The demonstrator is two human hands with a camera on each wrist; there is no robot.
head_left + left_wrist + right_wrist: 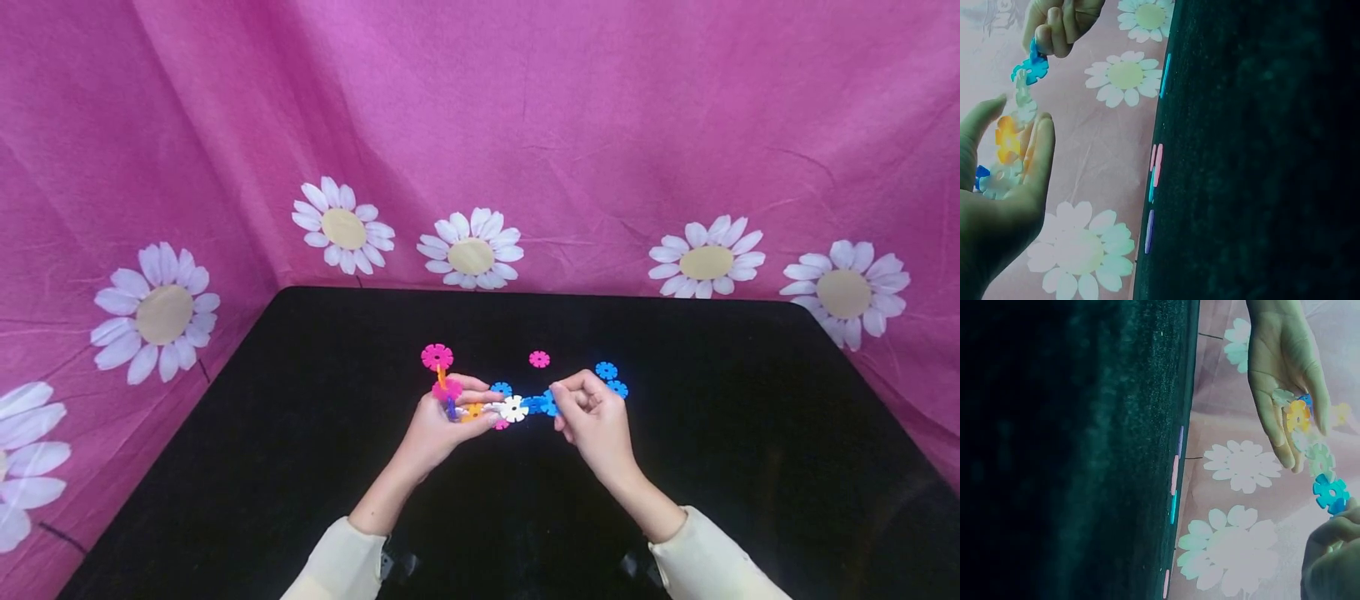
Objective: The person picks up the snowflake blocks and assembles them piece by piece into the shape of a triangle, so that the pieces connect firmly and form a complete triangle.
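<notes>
A chain of interlocking notched plastic discs spans both hands above the black table. In the head view it has pink discs (pixel 437 357) at its left, then an orange disc (pixel 474 412), a white disc (pixel 513 408) and blue discs (pixel 536 405). My left hand (pixel 438 429) carries the left part along its straight fingers, the thumb apart from them in the left wrist view. With curled fingers and thumb, my right hand (pixel 603 425) pinches the blue end disc (pixel 1337 506). Its fingers partly cover that disc.
Loose discs lie on the black table (pixel 300 467): a pink disc (pixel 539 359) behind the hands and two blue discs (pixel 607 370) beyond the right hand. A purple disc (pixel 1149 231) shows edge-on in the left wrist view. A pink flowered cloth (pixel 570 150) hangs behind the table.
</notes>
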